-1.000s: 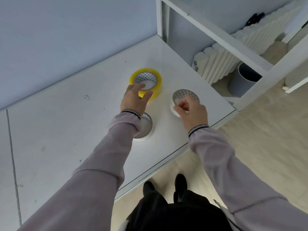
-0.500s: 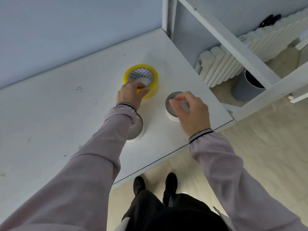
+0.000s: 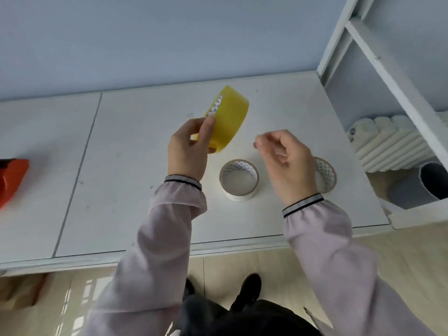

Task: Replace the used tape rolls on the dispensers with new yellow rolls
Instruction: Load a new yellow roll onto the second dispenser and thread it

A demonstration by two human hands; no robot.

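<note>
Above the white table point(image 3: 145, 209), our left hand point(image 3: 188, 151) grips the yellow roll point(image 3: 228, 122); our right hand point(image 3: 283, 161) hovers loosely curled, empty, over two spent cores near the right edge.

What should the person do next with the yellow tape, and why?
Probably carry the yellow roll left toward the red dispenser. The left hand holds the roll up off the white table, so it is ready to go. The right hand holds nothing, and the two used-up rolls already lie loose on the table.
</note>
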